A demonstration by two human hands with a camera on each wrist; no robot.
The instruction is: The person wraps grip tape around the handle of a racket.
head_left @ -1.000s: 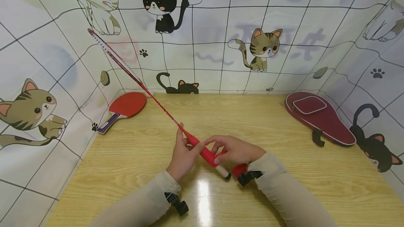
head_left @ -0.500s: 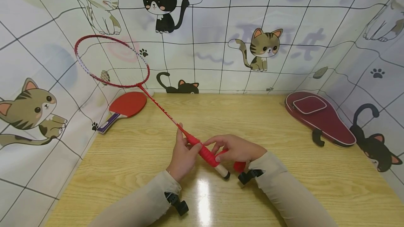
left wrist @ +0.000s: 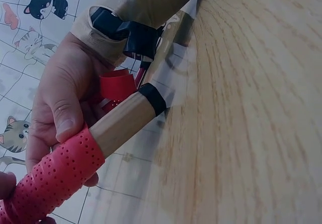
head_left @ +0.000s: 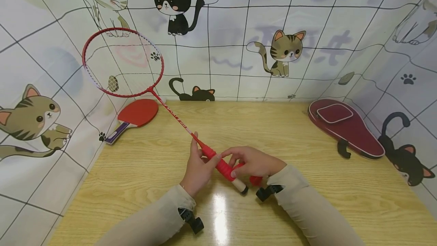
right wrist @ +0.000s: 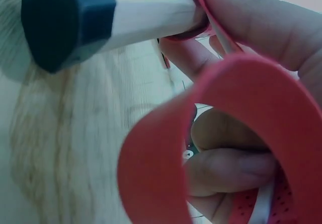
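A red badminton racket [head_left: 170,114] slants up to the left, its strung head over the table's back left part. My left hand [head_left: 198,172] grips the upper handle between thumb and fingers. Perforated red grip tape [left wrist: 58,173] winds round most of the handle. Below it the bare wooden handle end [left wrist: 126,121] shows, with a black butt cap [left wrist: 152,99]. My right hand [head_left: 257,161] pinches the tape at the lowest wrap, thumb on the handle's side. The loose tape [right wrist: 156,153] loops from the right hand in the right wrist view.
A red table tennis bat [head_left: 140,113] lies at the table's back left corner, under the racket head in the head view. At the back right lies a dark red bat case [head_left: 345,128] with a black strap. Cat-patterned cloth [head_left: 225,60] hangs behind the wooden table [head_left: 136,185].
The racket has turned about its shaft: its head went from edge-on to a broad oval. Both hands stay nearly in place, and the loose tape by the right wrist has shifted slightly.
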